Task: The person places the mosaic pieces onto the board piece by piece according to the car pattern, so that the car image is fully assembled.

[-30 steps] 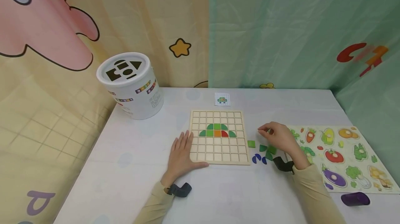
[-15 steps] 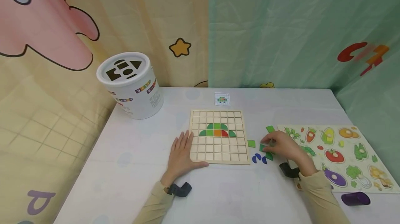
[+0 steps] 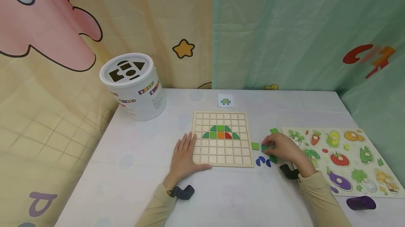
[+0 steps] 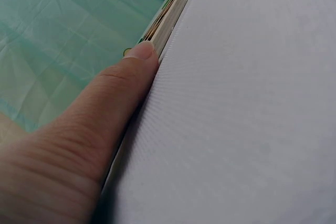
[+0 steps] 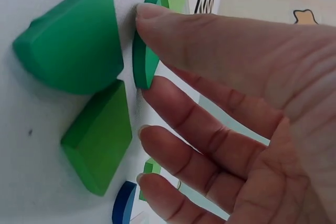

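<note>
My left hand (image 3: 184,156) lies with straight, spread fingers along the left edge and lower left corner of a wooden grid board (image 3: 221,150). In the left wrist view its thumb (image 4: 118,85) touches the board's side. Green, orange and red tiles form a dome in the board's middle rows. My right hand (image 3: 283,146) pinches a dark green quarter-circle tile (image 5: 146,53) between thumb and index finger, low over the table. Near it lie another dark green quarter-circle tile (image 5: 73,45), a light green square tile (image 5: 100,140), and blue pieces (image 3: 260,161). Another light green square (image 3: 255,146) lies beside the board.
A small picture card (image 3: 225,101) lies behind the board. At the back left stands a white bucket (image 3: 136,93) with shaped holes in its lid. A vegetable puzzle board (image 3: 319,163) lies at the right, with a purple cup (image 3: 361,203) on its side in front.
My right hand has come down toward the loose tiles and pinches a dark green quarter-circle, which has shifted slightly left. The left hand stays at the board.
</note>
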The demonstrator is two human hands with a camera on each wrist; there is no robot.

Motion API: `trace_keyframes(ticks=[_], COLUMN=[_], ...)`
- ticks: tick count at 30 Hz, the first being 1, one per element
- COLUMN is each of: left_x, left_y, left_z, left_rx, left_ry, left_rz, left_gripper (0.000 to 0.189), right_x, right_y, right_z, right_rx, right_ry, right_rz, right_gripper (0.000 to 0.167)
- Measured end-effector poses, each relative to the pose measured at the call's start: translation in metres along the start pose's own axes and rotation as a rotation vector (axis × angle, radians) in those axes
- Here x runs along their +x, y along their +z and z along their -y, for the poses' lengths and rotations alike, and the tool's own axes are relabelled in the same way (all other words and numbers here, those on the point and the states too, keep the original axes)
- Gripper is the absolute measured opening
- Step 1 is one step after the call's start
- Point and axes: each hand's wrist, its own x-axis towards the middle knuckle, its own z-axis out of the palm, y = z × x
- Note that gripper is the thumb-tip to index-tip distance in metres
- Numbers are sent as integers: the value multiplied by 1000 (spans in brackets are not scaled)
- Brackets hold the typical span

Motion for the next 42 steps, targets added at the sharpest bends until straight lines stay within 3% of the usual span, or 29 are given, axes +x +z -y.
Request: trace_keyframes(ticks=[13, 27, 36, 42], left_x=[1, 1, 1, 1], left_y=[1, 0, 1, -1], left_z=[1, 0, 0, -1], left_rx=[21, 12, 6, 2], left_ry=[0, -4, 0, -2], left_rz=[0, 9, 8, 10], left_gripper=[124, 124, 124, 123], right_x=[3, -3, 4, 22], right_y=[4, 6, 12, 31], right_z=[1, 3, 22, 50], right_rx=[8, 70, 63, 176], right_ry=[-32, -2, -93, -128], right_rz=[-19, -72, -206, -233], right_gripper=[19, 19, 10, 12])
